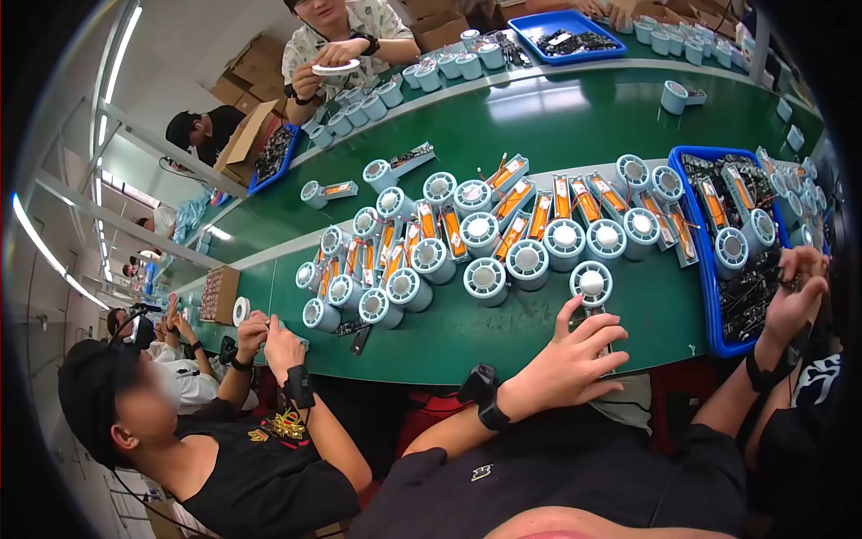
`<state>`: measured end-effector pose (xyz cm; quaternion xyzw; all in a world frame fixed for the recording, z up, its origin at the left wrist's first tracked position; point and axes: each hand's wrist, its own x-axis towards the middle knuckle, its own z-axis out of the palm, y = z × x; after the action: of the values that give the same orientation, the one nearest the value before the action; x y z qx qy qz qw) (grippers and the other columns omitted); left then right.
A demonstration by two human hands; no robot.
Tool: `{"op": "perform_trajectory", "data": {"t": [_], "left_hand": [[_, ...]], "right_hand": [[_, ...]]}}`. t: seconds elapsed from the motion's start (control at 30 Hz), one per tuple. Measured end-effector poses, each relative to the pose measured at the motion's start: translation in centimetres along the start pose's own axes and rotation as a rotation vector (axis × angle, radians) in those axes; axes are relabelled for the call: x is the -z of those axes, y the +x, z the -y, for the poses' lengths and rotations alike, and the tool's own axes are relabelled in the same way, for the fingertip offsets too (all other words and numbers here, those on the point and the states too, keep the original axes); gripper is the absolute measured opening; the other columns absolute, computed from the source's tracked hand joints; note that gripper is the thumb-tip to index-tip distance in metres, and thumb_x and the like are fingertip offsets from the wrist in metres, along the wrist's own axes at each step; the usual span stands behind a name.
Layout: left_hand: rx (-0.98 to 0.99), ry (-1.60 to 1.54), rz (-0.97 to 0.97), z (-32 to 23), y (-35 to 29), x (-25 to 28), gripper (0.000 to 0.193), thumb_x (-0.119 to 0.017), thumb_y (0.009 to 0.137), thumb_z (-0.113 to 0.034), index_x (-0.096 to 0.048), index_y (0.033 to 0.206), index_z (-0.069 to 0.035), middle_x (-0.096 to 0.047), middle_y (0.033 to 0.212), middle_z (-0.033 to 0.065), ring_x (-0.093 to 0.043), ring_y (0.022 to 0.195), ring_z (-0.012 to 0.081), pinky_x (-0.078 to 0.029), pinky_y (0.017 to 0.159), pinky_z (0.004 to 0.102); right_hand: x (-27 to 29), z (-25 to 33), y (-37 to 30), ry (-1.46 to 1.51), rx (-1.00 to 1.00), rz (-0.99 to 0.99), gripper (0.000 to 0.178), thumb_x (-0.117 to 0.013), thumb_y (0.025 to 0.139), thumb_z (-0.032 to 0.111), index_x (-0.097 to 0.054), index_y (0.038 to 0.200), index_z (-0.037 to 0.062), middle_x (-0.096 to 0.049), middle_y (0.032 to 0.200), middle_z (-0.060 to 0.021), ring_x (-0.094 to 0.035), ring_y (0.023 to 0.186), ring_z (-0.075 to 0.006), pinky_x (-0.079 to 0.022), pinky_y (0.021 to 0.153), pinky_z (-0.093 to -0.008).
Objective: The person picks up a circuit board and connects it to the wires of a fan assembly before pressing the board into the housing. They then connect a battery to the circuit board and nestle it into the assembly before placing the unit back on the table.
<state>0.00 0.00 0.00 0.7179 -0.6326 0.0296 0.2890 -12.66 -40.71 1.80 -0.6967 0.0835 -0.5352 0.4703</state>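
My left hand (575,359) lies at the table's near edge with its fingers spread. One fingertip touches the lower rim of a light-blue cylindrical fan unit (592,283) with a white hub. Beneath those fingers shows a narrow housing piece, mostly covered. My right hand (794,292) is over the right side of a blue tray (709,314) of small dark parts, its fingers curled together. Something small and dark shows at its fingertips, too unclear to name. Two fan units (732,250) with housings rest on the parts in that tray.
Many similar fan units (485,280) with orange-labelled housings crowd the green table (431,346) ahead. A person (206,431) works at my left, another (341,54) across the table holding a white ring (337,68). A second blue tray (567,38) stands at the far side.
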Motion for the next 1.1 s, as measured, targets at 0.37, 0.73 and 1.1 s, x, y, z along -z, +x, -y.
{"op": "perform_trajectory", "data": {"t": [0.37, 0.73, 1.1], "left_hand": [[0.610, -1.145, -0.577, -3.4, -1.0, 1.0, 0.028, -0.066, 0.098, -0.007, -0.060, 0.124, 0.000, -0.064, 0.116, 0.0143, -0.067, 0.102, 0.0203, -0.055, 0.086, 0.0338], [0.472, -1.168, -0.736, -0.4, -3.8, 2.0, 0.023, -0.069, 0.099, -0.019, -0.060, 0.114, -0.004, -0.062, 0.101, 0.0109, -0.063, 0.096, 0.0227, -0.053, 0.087, 0.0402], [0.427, -1.058, -0.963, -0.3, -2.9, 2.7, 0.020, -0.051, 0.109, -0.017, -0.056, 0.120, 0.000, -0.053, 0.099, 0.0061, -0.060, 0.086, 0.0167, -0.052, 0.077, 0.0340]], "right_hand": [[-19.9, 13.4, -11.3, 0.724, 0.064, 0.733, 0.030, -0.059, 0.105, 0.035, -0.058, 0.096, 0.0057, -0.061, 0.083, -0.0093, -0.056, 0.073, -0.0216, -0.048, 0.070, -0.0365], [-18.8, 9.9, -12.2, 0.200, 0.098, 0.858, 0.019, -0.077, 0.087, 0.017, -0.066, 0.095, 0.0033, -0.061, 0.074, -0.0092, -0.059, 0.063, -0.0273, -0.046, 0.060, -0.0375], [-15.9, 8.7, -10.4, 0.093, -0.080, 0.809, 0.031, -0.083, 0.075, 0.003, -0.069, 0.103, 0.0016, -0.069, 0.089, -0.0111, -0.064, 0.068, -0.0259, -0.048, 0.060, -0.0334]]}}
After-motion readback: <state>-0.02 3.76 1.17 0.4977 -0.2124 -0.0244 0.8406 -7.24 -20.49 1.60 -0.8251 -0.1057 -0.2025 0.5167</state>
